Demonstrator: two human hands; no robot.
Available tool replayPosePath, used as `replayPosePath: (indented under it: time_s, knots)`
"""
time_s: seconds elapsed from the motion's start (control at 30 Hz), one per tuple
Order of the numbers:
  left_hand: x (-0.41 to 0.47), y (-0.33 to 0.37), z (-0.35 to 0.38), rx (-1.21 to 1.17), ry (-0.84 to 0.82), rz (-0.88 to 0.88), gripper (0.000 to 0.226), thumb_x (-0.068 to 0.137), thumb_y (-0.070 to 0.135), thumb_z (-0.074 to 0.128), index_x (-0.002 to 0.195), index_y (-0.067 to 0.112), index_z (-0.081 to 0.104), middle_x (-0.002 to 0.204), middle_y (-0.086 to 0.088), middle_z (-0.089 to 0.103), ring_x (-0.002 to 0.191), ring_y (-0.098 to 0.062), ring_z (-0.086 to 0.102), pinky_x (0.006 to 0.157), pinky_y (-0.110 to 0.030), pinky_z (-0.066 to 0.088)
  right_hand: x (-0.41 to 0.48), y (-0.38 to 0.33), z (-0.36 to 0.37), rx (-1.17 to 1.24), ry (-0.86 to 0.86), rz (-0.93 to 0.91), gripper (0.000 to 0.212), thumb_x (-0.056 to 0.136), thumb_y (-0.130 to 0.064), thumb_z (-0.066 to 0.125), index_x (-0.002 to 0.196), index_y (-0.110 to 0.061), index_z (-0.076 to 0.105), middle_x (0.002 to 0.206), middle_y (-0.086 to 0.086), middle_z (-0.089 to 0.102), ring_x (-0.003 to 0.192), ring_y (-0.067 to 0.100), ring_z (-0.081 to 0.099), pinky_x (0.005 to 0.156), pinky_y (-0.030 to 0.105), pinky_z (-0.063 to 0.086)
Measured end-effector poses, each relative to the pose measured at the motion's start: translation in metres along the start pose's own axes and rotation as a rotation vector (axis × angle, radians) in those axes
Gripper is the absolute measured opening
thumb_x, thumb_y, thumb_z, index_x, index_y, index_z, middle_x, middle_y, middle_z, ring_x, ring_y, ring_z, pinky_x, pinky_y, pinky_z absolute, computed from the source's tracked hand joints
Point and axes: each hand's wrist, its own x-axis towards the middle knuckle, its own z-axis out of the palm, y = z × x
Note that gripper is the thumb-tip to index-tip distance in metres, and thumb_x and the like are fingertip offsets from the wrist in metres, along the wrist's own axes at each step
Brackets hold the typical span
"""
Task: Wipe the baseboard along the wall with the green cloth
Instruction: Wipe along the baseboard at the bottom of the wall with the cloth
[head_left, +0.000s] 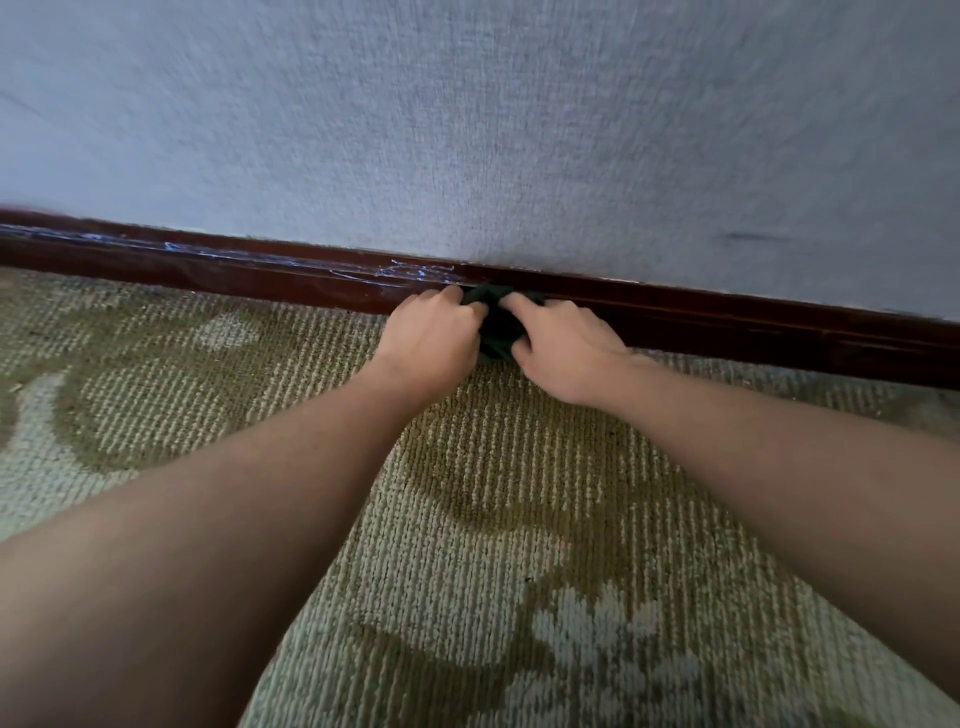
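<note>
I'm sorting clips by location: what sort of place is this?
Probably a carpeted room indoors, seen at floor level: a textured grey wall, a dark wooden baseboard along its foot, and patterned woven carpet.

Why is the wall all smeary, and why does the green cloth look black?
Head view: the wall is smeared by motion blur, worst toward the left edge; head view: the cloth sits in shade against the dark baseboard, so its green reads nearly black; head view: the carpet mid-frame stays fairly sharp, softening at the corners.
</note>
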Motion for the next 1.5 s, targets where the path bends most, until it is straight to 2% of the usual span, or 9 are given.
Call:
replayPosePath:
  time_s: [0.13,0.27,0.4,0.77,0.97,1.1,1.23,1.4,1.5]
  knots:
    - [-0.004,-0.002,0.001,-0.092,0.031,-0.030,0.043,0.090,0.008,0.046,0.133,0.013,0.046,0.113,-0.017,0.052,0.100,-0.032,0.052,0.086,-0.039,0.044,-0.004,0.002,-0.003,-0.007,0.057,0.012,0.044,0.094,-0.022,0.039,0.137,-0.025,0.033,0.109,0.015,0.052,0.084,0.030,0.055,0.063,0.032,0.041]
    - [0.002,0.012,-0.001,-0.321,0.067,-0.218,0.039,0.089,0.002,0.047,0.126,0.011,0.052,0.119,-0.020,0.044,0.100,-0.037,0.051,0.091,-0.041,0.045,0.000,0.002,-0.003,0.194,0.048,0.073,0.050,0.094,-0.016,0.036,0.142,-0.030,0.030,0.120,0.016,0.046,0.093,0.030,0.052,0.074,0.032,0.044]
    - [0.006,0.022,0.002,-0.407,0.081,-0.340,0.038,0.089,0.002,0.044,0.126,0.011,0.050,0.126,-0.021,0.037,0.107,-0.038,0.044,0.098,-0.041,0.037,0.001,-0.002,0.000,0.260,0.038,0.092,0.052,0.094,-0.012,0.035,0.143,-0.030,0.029,0.124,0.017,0.043,0.103,0.034,0.050,0.085,0.035,0.045]
    - [0.010,0.022,0.003,-0.618,0.151,-0.589,0.039,0.093,0.001,0.038,0.125,0.015,0.056,0.123,-0.017,0.039,0.093,-0.035,0.054,0.090,-0.037,0.044,0.006,-0.013,-0.002,0.176,0.020,0.089,0.055,0.092,-0.010,0.041,0.142,-0.031,0.030,0.120,0.017,0.042,0.099,0.036,0.052,0.081,0.037,0.046]
    - [0.004,0.020,0.012,-0.486,0.121,-0.478,0.044,0.090,-0.002,0.042,0.129,0.017,0.048,0.121,-0.018,0.041,0.104,-0.034,0.047,0.088,-0.037,0.041,0.009,-0.016,0.001,0.256,0.076,0.113,0.049,0.091,-0.008,0.040,0.136,-0.027,0.041,0.120,0.018,0.048,0.103,0.035,0.051,0.081,0.031,0.041]
    - [-0.002,0.011,0.016,-0.300,0.065,-0.255,0.049,0.085,-0.001,0.052,0.131,0.009,0.039,0.126,-0.020,0.034,0.112,-0.033,0.040,0.088,-0.038,0.043,0.012,-0.019,-0.001,0.376,0.123,0.148,0.041,0.090,-0.013,0.042,0.129,-0.023,0.049,0.121,0.015,0.055,0.098,0.032,0.056,0.078,0.031,0.044]
    - [-0.009,0.004,0.020,-0.057,0.062,-0.096,0.057,0.083,0.005,0.058,0.135,0.003,0.034,0.125,-0.020,0.036,0.109,-0.032,0.040,0.083,-0.036,0.044,0.015,-0.022,-0.002,0.429,0.145,0.182,0.039,0.090,-0.012,0.041,0.126,-0.021,0.053,0.123,0.013,0.056,0.104,0.031,0.055,0.088,0.035,0.047]
    - [-0.004,-0.001,0.008,0.080,0.112,-0.091,0.040,0.076,-0.003,0.063,0.115,0.002,0.054,0.110,-0.022,0.049,0.098,-0.035,0.048,0.069,-0.037,0.047,0.015,-0.022,0.001,0.372,0.109,0.185,0.042,0.092,-0.014,0.040,0.132,-0.023,0.048,0.129,0.014,0.046,0.110,0.032,0.050,0.092,0.035,0.043]
    - [-0.002,-0.010,0.002,0.198,0.191,-0.020,0.023,0.064,0.002,0.075,0.086,0.004,0.071,0.092,-0.023,0.060,0.081,-0.039,0.058,0.066,-0.038,0.050,0.009,-0.024,0.000,0.277,0.089,0.158,0.042,0.091,-0.018,0.046,0.134,-0.023,0.046,0.128,0.017,0.040,0.106,0.035,0.050,0.092,0.035,0.041]
